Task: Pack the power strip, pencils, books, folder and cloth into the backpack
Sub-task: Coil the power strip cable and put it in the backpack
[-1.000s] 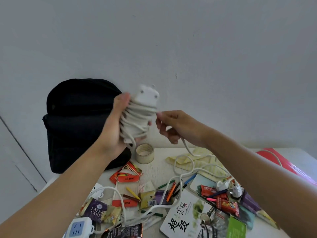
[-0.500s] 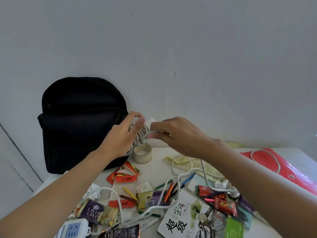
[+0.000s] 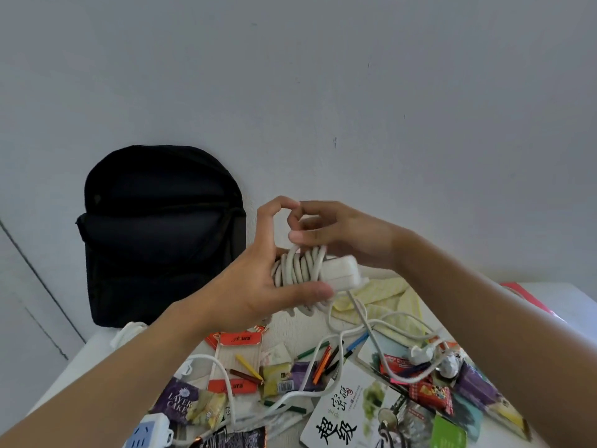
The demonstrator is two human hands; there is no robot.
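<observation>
Head view: my left hand [image 3: 258, 286] grips the power strip [image 3: 339, 271] mid-frame, now tipped sideways, while my right hand [image 3: 336, 231] pinches another loop of cord [image 3: 298, 268] on, with slack still to wind before the backpack [image 3: 161, 234] at left.

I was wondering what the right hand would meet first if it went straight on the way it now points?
The left hand: the right hand points leftward, its fingertips almost against the left hand's raised fingers above the cord-wrapped power strip. Beyond stands the black backpack, though depth is unclear.
</observation>
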